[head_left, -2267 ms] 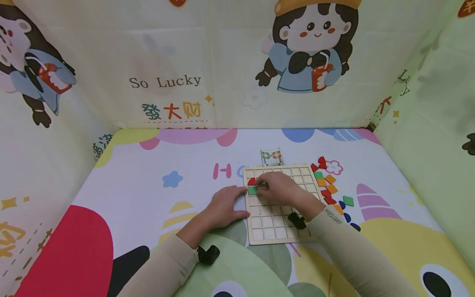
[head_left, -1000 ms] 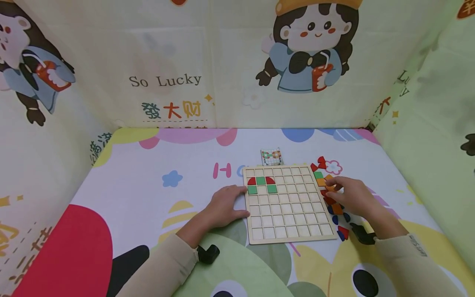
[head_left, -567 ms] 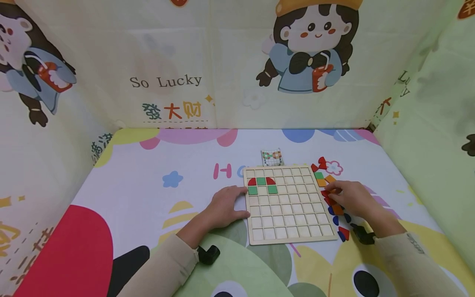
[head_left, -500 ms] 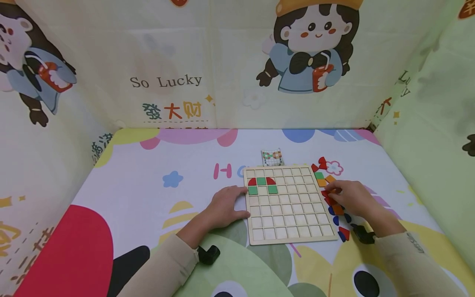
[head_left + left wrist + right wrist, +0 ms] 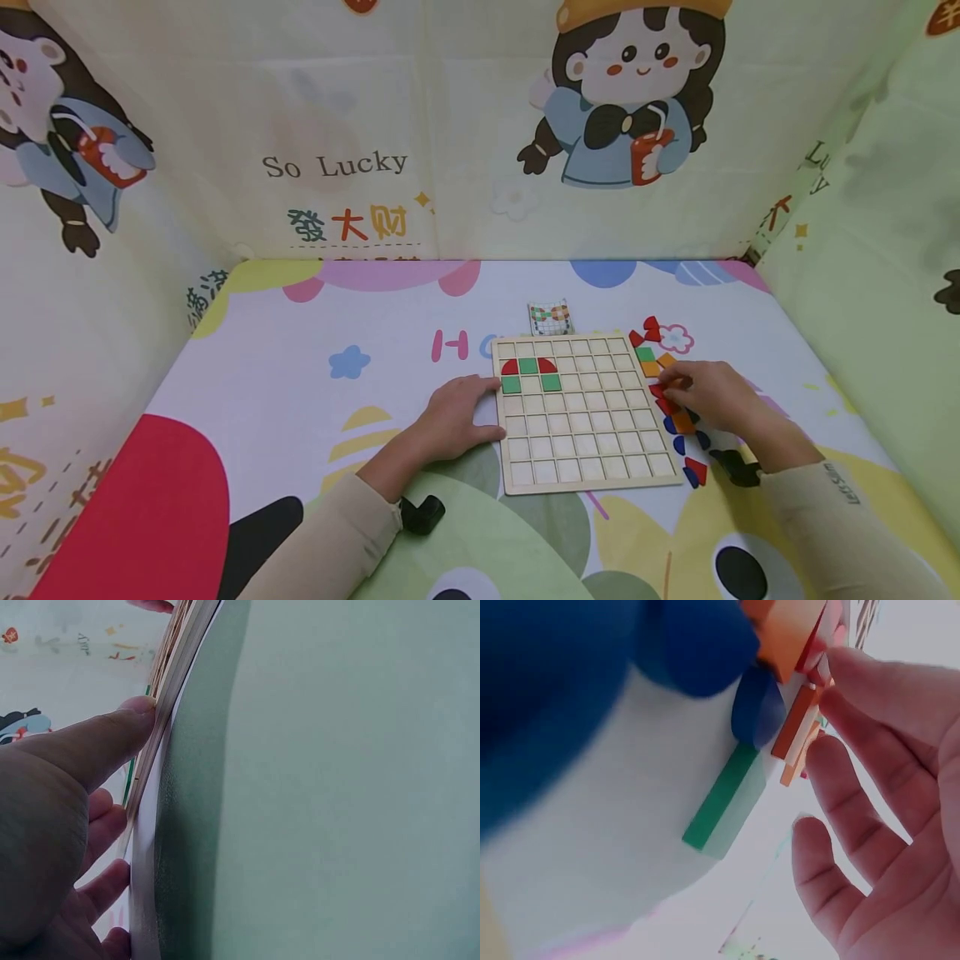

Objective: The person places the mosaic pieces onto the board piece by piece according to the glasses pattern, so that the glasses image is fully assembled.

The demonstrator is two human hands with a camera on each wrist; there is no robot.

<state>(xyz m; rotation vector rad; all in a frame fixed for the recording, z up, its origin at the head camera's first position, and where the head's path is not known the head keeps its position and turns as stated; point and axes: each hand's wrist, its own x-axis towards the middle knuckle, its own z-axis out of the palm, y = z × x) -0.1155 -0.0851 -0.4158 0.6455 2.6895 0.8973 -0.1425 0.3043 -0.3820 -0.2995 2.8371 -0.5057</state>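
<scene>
In the head view, a wooden grid board (image 5: 588,425) lies flat. Two red rounded pieces (image 5: 547,365) and three green squares (image 5: 528,366) sit in its upper left cells. My left hand (image 5: 452,421) rests against the board's left edge, fingers extended; the left wrist view shows the thumb (image 5: 112,739) touching the rim. Beyond the board's right edge, my right hand (image 5: 712,398) pinches at a red piece (image 5: 658,390) with thumb and index finger; the fingertips partly hide it. The other right fingers (image 5: 836,780) spread loosely in the right wrist view.
Small orange (image 5: 650,369), red and blue pieces (image 5: 679,445) lie in a loose column right of the board. A green piece (image 5: 724,795) shows in the right wrist view. A small pattern card (image 5: 550,317) lies behind the board on the printed cloth (image 5: 397,333).
Over two seconds, my right hand moves from the board's upper left cells to the loose pieces at right, then shifts only slightly there. The left hand stays put.
</scene>
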